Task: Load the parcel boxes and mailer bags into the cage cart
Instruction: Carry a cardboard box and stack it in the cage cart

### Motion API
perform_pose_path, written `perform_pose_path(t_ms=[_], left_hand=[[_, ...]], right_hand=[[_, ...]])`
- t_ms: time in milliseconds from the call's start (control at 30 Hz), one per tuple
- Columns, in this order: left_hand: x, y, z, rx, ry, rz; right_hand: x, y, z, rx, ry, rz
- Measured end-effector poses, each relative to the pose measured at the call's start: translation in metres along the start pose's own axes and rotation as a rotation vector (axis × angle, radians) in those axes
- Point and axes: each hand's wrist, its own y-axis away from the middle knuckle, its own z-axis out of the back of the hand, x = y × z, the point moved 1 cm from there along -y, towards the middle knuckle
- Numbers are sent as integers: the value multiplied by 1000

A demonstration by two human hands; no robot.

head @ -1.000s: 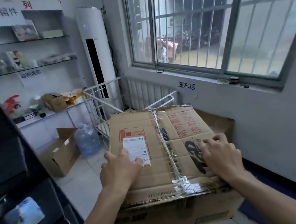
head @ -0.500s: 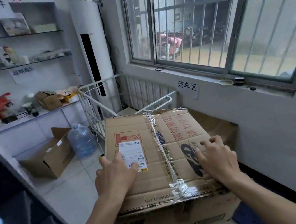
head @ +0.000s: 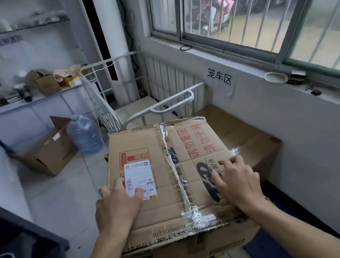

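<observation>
Your left hand (head: 118, 207) lies flat on top of the parcel box (head: 140, 141), thumb touching its white label (head: 141, 176). Your right hand (head: 239, 182) rests there too, fingers loosely spread. The box's far edge is just short of the white cage cart (head: 172, 103).

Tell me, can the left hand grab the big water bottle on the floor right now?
Probably not. The left hand lies on the parcel box, and the water bottle stands on the floor past the box's far left corner. Nothing blocks it, but it looks too far.
</observation>
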Motion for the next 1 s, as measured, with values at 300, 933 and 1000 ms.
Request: perform_pose_path(t_ms=[300,933,1000], left_hand=[[-7,-56,-41,16,-68,108],[23,-290,-158,65,78,225],[28,-312,-177,56,54,210]], right_hand=[[10,-84,-49,74,-39,73],[80,-267,-211,95,-126,-71],[77,-281,-234,115,-150,-62]])
